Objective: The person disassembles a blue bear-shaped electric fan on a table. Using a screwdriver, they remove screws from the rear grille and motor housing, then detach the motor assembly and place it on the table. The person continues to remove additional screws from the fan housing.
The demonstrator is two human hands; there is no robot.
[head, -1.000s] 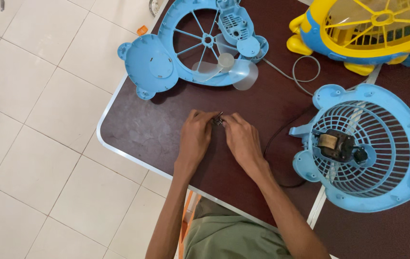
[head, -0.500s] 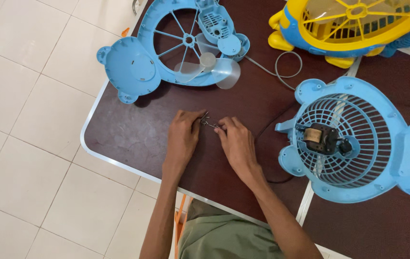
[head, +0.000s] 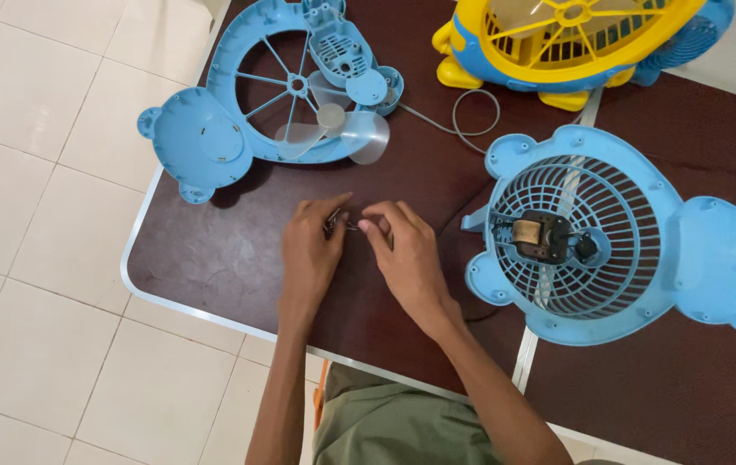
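Seen from the head camera, the left hand (head: 312,245) and right hand (head: 407,254) meet over the dark brown bench (head: 204,258), fingers pinched together on a small metal part (head: 340,222) held between them. A blue fan grille with its motor (head: 570,241) lies just right of them, a blue fan housing (head: 256,120) beyond, with a clear fan blade (head: 333,133) resting on it.

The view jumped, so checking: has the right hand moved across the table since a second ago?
No. The right hand, pinching a small metal part with the left hand, stays just below the clear fan blade; only the camera shifted.
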